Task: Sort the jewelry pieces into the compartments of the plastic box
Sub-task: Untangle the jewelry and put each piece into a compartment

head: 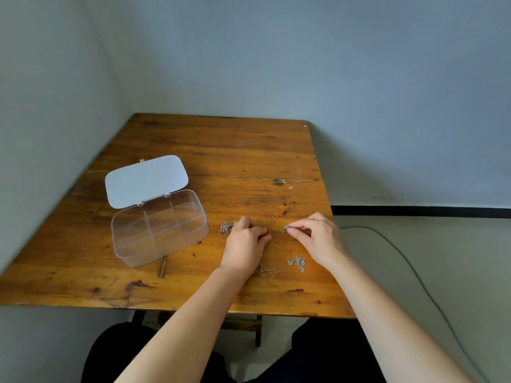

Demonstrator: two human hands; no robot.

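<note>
A clear plastic box (124,246) with several empty compartments sits on the left of the wooden table, its white lid (146,179) swung open behind it. My left hand (244,244) rests curled on the table over part of a gold chain (273,219). My right hand (318,236) pinches a small silver pendant (285,228) between thumb and forefinger. A silver piece (225,227) lies just left of my left hand. A silver butterfly necklace (297,262) and a thin gold chain (268,272) lie nearer to me.
The wooden table (210,150) stands in a corner against grey walls. A small gold item (289,187) lies farther back on the table. A cable (414,275) runs across the floor to the right. My dark-clothed legs show below the table's front edge.
</note>
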